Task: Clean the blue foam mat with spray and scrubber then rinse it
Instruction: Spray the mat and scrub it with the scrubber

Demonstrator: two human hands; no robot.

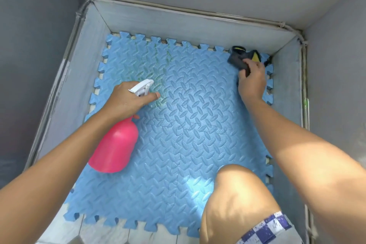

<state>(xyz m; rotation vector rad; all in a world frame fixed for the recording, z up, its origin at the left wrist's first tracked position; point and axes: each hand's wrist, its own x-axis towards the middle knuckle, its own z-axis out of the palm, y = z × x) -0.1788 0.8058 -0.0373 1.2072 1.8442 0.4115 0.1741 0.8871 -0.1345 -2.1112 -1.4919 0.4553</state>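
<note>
The blue foam mat, made of interlocking textured tiles, lies flat on the floor inside a walled corner. Greenish stains show on its far left part. My left hand grips the neck of a pink spray bottle with a white trigger head, whose nozzle points toward the stained area. My right hand reaches to the mat's far right corner and holds a dark grey scrubber with yellow and black parts, resting on the mat.
Low grey walls enclose the mat on the far, left and right sides. My bare right knee and checked shorts are over the mat's near right part. Light floor tiles show along the near edge.
</note>
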